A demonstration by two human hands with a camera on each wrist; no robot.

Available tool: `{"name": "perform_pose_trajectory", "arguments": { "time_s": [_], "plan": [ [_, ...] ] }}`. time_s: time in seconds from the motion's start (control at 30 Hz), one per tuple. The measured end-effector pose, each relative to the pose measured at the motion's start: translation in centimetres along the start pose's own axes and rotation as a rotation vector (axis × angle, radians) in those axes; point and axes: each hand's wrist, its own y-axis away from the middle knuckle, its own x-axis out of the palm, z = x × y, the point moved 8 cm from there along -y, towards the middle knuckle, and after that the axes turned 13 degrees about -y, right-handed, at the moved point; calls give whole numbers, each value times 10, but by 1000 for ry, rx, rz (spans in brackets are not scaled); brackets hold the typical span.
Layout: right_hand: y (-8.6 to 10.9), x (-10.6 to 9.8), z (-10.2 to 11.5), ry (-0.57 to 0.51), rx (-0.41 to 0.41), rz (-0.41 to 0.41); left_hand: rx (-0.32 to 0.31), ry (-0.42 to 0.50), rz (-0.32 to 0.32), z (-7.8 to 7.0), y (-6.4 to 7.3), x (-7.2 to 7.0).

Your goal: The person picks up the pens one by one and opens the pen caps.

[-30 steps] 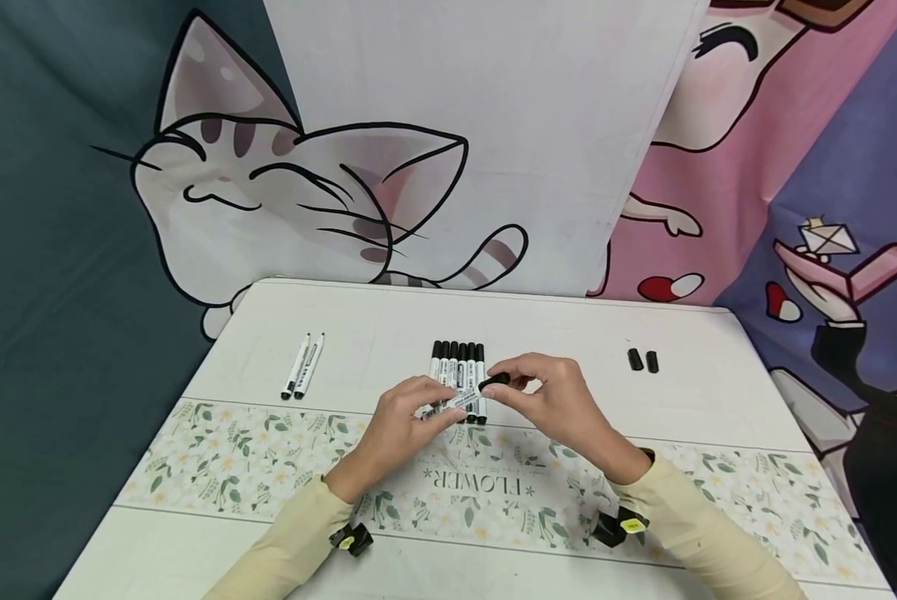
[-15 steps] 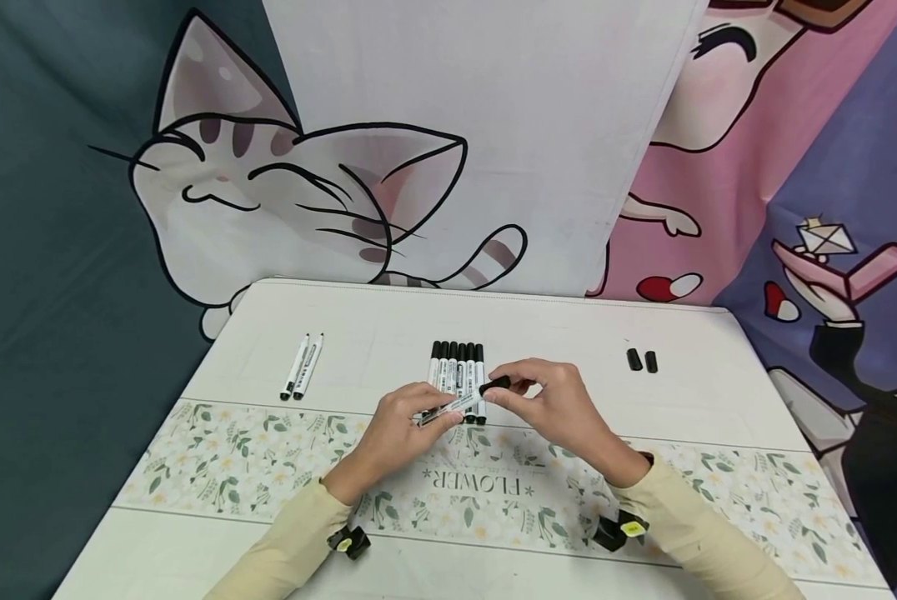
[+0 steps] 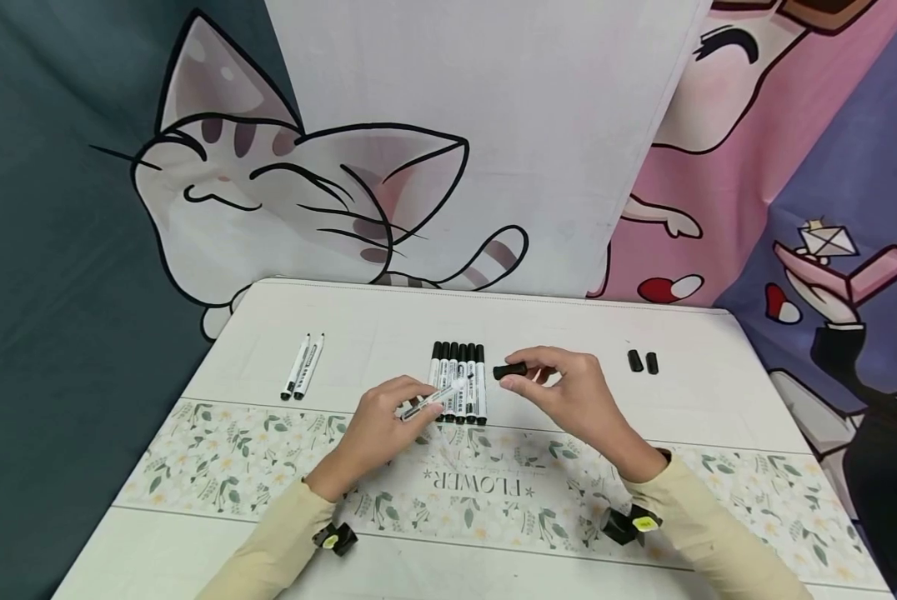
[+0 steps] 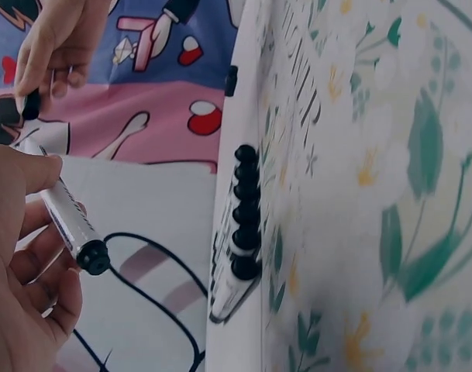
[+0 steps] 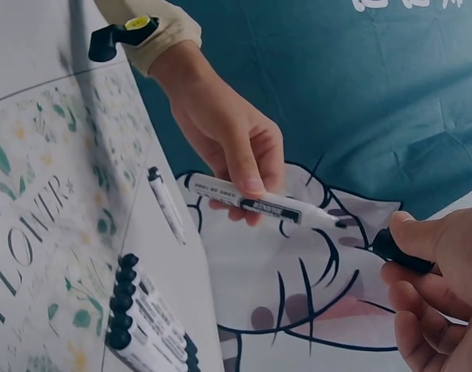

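White, with dark print along its barrel, an uncapped marker [image 3: 437, 398] is pinched between the thumb and fingers of the left hand [image 3: 381, 419]; its dark tip is directed toward the right hand [image 3: 571, 390]. The right hand pinches a black cap [image 3: 510, 371], held just beside the tip and apart from it. Both wrist views show the marker and cap raised off the table [image 3: 388, 333]. Each wrist bears a small black device with a yellow label, the left one [image 3: 336, 539] and the right one [image 3: 630, 525], near the cuffs of cream sleeves [image 3: 268, 542].

Beneath the marker, as seen from the head, lies a row of six capped markers [image 3: 462, 402], side by side, caps toward the far edge. To the left, two uncapped markers [image 3: 303, 367] lie next to each other, tips pointing away from the person. To the right, two black caps [image 3: 652, 362] lie close together. A floral band [image 3: 268, 467] lettered "FLOWER" crosses the table. Behind stands a cloth backdrop [image 3: 568, 150] printed with a cartoon cat [image 3: 268, 183].
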Motion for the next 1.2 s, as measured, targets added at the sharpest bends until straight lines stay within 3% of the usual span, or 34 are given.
{"name": "perform_pose_trajectory", "arguments": {
  "time_s": [0.23, 0.43, 0.67, 0.83, 1.0, 1.2],
  "plan": [
    [2, -16, -8, 48, 14, -42, -44, -26, -42, 16, 0, -16],
    [6, -26, -17, 57, 53, -64, -173, -5, -59, 39, 0, -33],
    [11, -36, -27, 73, 66, -85, -319, -19, -67, 78, 7, -59],
    [15, -43, -33, 79, 70, -100, -407, -86, -77, 109, 12, -79],
    [20, -51, -40, 79, 98, -127, -445, -159, -100, 140, 17, -95],
    [25, -58, -48, 35, 140, -143, -505, -186, -93, 170, 25, -105]
  ]
}}
